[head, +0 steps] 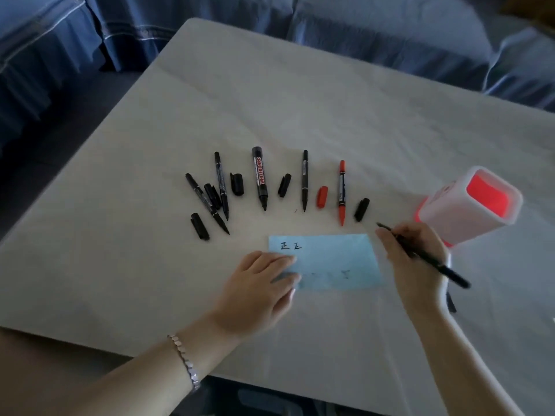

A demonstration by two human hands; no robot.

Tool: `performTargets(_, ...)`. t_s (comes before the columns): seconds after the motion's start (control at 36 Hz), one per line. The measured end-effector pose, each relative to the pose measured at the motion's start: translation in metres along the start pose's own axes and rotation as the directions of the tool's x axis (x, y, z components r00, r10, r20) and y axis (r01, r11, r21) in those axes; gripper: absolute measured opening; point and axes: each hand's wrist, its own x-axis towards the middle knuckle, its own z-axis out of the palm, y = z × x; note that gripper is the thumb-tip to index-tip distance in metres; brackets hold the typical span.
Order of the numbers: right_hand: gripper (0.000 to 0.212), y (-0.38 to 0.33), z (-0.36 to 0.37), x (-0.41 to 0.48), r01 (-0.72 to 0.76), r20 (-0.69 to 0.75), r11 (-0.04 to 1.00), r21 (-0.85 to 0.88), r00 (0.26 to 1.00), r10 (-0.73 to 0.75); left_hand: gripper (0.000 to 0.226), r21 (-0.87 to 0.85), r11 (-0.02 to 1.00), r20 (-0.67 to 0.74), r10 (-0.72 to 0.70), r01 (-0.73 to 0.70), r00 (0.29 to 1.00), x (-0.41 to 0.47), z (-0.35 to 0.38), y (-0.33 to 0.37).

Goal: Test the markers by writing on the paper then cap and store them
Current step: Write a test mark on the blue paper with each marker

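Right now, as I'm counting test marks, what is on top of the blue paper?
Two black characters near the blue paper's top-left corner, fainter marks lower down, and the left hand's fingers on its left edge. Any marks under those fingers are covered.

Left grip [258, 291] flat, right grip [416, 259] curled round a black marker [450, 274] — both arms reach in from the near edge.

The left grip lies palm down with its fingers straight and close together, the fingertips [288, 261] pressing on the left end of the blue paper [336, 259]. Its forearm [135, 382] comes in from the lower left, with a silver bracelet [186, 363] round the wrist. The right grip sits just right of the paper, back of the hand toward the camera, its fingers bent round the marker in a writing hold — the tip points up and left past the fingers, off the paper, and the rear end sticks out to the lower right. The right forearm [468, 361] enters from the lower right.
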Motion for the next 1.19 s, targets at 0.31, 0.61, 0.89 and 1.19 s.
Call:
performTargets(0.31, 0.042, -0.019, -0.048, 0.04, -0.235, 0.253, 0.941, 0.243, 0.952, 0.173, 0.025, 0.006, 1.0, -0.031, -0.004, 0.004, 1.0, 0.0, 0.003, 0.002)
performTargets(0.61, 0.032, 0.011, 0.0, 0.073, 0.073, 0.304, 0.841, -0.535, 0.946, 0.111, 0.025, 0.006, 1.0, -0.028, 0.012, -0.012, 1.0, 0.001, 0.0, 0.003)
performTargets(0.89, 0.021, -0.004, 0.035, 0.073, 0.119, 0.283, 0.757, -0.642, 0.955, 0.089, 0.022, -0.006, 1.0, -0.051, 0.018, -0.018, 0.999, 0.001, 0.002, 0.001)
performTargets(1.19, 0.028, -0.015, 0.073, 0.082, -0.026, 0.251, 0.61, -0.792, 0.897, 0.364, 0.022, -0.005, 1.0, -0.069, 0.015, -0.016, 0.998, 0.0, 0.005, -0.001)
